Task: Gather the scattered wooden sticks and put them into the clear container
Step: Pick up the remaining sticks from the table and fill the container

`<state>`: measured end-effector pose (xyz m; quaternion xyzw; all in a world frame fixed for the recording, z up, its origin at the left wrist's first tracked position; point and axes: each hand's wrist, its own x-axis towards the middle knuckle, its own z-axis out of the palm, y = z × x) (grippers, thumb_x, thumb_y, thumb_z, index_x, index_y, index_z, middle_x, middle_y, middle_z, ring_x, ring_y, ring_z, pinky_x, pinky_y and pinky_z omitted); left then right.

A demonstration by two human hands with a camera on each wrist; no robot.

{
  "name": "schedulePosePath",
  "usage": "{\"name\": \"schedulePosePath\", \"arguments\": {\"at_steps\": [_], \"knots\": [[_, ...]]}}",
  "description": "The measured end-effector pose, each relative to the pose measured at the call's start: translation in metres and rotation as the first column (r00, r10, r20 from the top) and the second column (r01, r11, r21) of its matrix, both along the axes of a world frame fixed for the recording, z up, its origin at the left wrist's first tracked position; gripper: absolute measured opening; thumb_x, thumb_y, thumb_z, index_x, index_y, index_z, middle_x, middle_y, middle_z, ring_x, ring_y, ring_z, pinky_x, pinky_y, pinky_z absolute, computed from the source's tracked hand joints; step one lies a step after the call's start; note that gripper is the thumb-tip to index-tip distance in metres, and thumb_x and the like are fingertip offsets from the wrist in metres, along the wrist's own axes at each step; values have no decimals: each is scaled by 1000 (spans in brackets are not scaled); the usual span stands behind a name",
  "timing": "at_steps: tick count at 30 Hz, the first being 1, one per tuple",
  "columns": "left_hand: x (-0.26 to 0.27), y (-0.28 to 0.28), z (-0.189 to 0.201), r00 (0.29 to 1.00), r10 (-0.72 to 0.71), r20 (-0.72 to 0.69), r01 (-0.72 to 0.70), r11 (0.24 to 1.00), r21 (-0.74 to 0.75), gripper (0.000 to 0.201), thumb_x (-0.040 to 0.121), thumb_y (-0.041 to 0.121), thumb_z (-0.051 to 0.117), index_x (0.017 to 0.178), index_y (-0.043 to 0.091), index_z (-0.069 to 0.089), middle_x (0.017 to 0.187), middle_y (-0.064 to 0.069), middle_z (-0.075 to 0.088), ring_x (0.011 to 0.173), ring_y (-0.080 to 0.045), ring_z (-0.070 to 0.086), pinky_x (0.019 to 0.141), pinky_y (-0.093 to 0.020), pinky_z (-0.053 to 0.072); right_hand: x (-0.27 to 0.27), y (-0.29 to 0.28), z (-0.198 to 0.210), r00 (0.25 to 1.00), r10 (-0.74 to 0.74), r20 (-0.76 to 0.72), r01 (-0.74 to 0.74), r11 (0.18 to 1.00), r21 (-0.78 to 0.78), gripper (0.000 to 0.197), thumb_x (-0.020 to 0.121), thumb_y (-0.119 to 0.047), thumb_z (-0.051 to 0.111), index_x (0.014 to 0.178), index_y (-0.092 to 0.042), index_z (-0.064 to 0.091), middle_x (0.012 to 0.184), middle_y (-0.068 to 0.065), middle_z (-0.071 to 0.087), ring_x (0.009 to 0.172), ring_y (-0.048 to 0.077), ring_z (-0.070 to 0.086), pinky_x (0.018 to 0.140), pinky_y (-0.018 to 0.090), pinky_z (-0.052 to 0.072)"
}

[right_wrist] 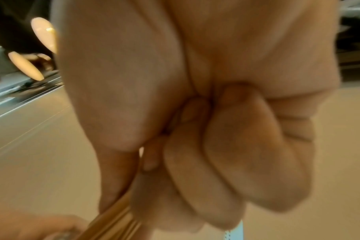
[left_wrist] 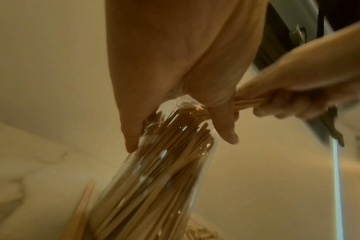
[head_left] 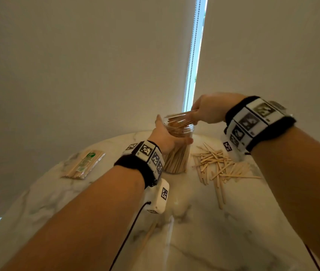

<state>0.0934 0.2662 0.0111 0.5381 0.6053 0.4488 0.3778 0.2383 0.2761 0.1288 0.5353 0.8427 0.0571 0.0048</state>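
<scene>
A clear jar (head_left: 177, 157) packed with wooden sticks stands on the marble table (head_left: 204, 222). My left hand (head_left: 167, 136) grips the jar around its upper part, thumb and fingers wrapped on the wall (left_wrist: 175, 146). My right hand (head_left: 209, 110) pinches a bundle of wooden sticks (head_left: 180, 117) that lies nearly level over the jar's mouth, tips pointing left. In the right wrist view the curled fingers (right_wrist: 216, 170) close on the stick bundle (right_wrist: 113, 224). A loose pile of scattered sticks (head_left: 219, 167) lies on the table right of the jar.
A sealed packet of sticks (head_left: 84, 164) with a green label lies at the table's left. One more stick (head_left: 147, 239) lies near the front under my left forearm. A wall and a window blind with a bead chain (head_left: 192, 55) stand close behind the table.
</scene>
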Motion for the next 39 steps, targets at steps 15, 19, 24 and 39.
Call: {"name": "schedulePosePath", "arguments": {"at_steps": [15,19,24,39], "knots": [[-9,10,-22,988,60,-143,-44,993,109,114,73,42,85,155,27,9,139,-7,56,123,-28,57,102,-42,47,-76,47,-14,953,72,295,-89,995,46,38,98,-41,57,80,-7,58,66,0,53,70,20,56,72,32,46],[-10,13,-24,987,70,-144,-54,992,116,113,72,43,86,155,27,11,135,-7,58,121,-27,58,104,-47,48,-66,50,-1,997,7,-81,-20,986,-164,9,89,-15,69,88,-7,71,83,6,72,77,23,70,78,39,60],[-10,16,-24,990,53,-129,-40,994,100,116,71,40,86,155,30,7,136,-6,57,122,-28,57,103,-49,48,-68,50,-25,997,24,71,-23,1000,-22,32,95,-30,66,113,-5,73,111,7,73,105,23,68,93,33,55],[-10,20,-28,985,73,-155,-56,992,111,108,79,33,83,156,31,7,138,-7,53,118,-26,59,90,-36,53,-43,49,-32,944,38,-329,-110,973,-205,12,88,-23,73,97,-20,79,92,-6,71,92,15,65,73,22,50]]}}
